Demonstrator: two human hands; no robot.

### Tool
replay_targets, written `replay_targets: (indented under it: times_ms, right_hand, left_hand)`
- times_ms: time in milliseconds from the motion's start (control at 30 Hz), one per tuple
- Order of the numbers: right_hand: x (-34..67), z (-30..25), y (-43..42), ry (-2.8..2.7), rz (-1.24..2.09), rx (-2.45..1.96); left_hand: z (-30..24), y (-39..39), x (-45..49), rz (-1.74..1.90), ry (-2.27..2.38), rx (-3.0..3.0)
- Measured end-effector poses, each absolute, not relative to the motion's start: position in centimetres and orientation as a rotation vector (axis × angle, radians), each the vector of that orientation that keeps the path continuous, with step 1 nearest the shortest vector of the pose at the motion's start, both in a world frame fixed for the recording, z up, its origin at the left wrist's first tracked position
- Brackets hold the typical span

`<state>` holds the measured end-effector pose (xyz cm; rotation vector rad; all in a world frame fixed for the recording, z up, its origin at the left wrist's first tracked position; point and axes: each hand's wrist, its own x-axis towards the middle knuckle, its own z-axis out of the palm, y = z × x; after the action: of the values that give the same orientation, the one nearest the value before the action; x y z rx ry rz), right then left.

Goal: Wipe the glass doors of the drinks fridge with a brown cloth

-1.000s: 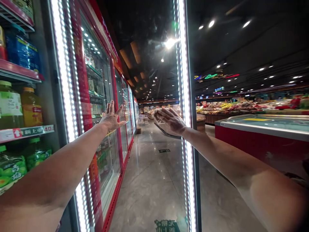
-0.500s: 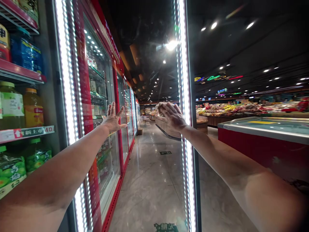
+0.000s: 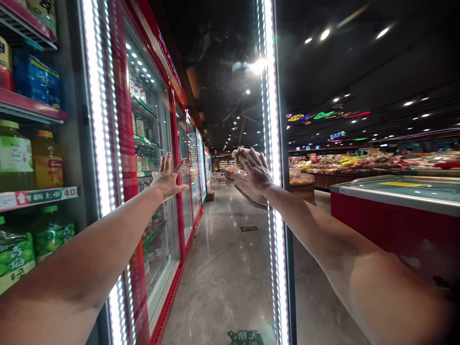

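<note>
A glass fridge door (image 3: 223,268) stands in front of me, with strips of bright white lights running down both sides. My left hand (image 3: 167,178) is spread flat, apparently against the glass, with its fingers apart and nothing in it. Near the door's right side, my right hand (image 3: 254,168) presses a crumpled pale cloth (image 3: 238,154) to the pane. Part of the cloth is hidden under the palm and fingers. Both arms are stretched out.
On the left, fridge shelves hold several bottles, including an orange-capped bottle (image 3: 49,160) and a blue-labelled one (image 3: 38,76). Red-framed fridges (image 3: 176,182) line the aisle (image 3: 215,287). At the right stands a red chest freezer (image 3: 377,211), with produce displays (image 3: 345,163) behind it.
My right hand and the cloth have shifted slightly left and up on the glass. The left hand stays in place. The door and the view have turned a little.
</note>
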<state>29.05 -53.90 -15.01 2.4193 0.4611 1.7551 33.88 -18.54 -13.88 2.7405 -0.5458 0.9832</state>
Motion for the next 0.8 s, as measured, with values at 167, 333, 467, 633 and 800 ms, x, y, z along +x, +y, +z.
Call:
replay_targets:
  times_ms: [167, 333, 467, 633, 800]
  right_hand:
    - [30.7, -15.0, -52.8, 0.546, 1.704, 2.405]
    - [32.0, -15.1, -54.6, 0.69, 1.566, 2.361]
    - [34.3, -11.3, -56.0, 0.438, 2.019, 2.359]
    - [38.0, -8.3, -53.5, 0.541, 2.183, 2.265]
    - [39.2, -7.2, -51.3, 0.707, 1.991, 2.223]
  left_hand:
    - [-14.0, -19.0, 34.6, 1.013, -0.506, 2.751]
    - [-14.6, -20.1, 35.2, 1.098, -0.475, 2.663]
    - [-15.9, -21.0, 37.0, 1.225, -0.444, 2.547]
    - [-17.7, -21.2, 41.2, 1.499, -0.567, 2.345]
    - [-18.4, -21.0, 43.5, 1.625, -0.644, 2.265]
